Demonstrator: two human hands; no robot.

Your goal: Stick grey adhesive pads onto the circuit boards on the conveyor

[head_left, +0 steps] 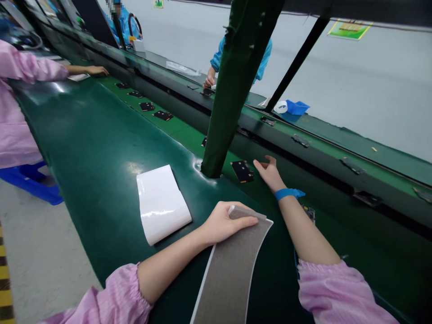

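My left hand (pixel 227 222) grips the upper end of a long grey sheet (pixel 232 274) with white edges, its thumb lying across the face. The sheet bends and runs down out of view at the bottom. Over the green conveyor belt, my right hand (pixel 270 172) has its fingers apart and holds nothing. A blue wrist band (pixel 289 193) circles that wrist. Just left of the fingertips, and apart from them, lies a black circuit board (pixel 242 171). Another board (pixel 308 212) is partly hidden behind my right forearm.
A glossy white sheet (pixel 164 202) lies on the green table mat (pixel 101 148). A green-wrapped post (pixel 232 90) rises beside the belt. Several boards (pixel 163 115) lie further along. A co-worker's hand (pixel 97 71) reaches in at left; another person's hand (pixel 209 80) is across the line.
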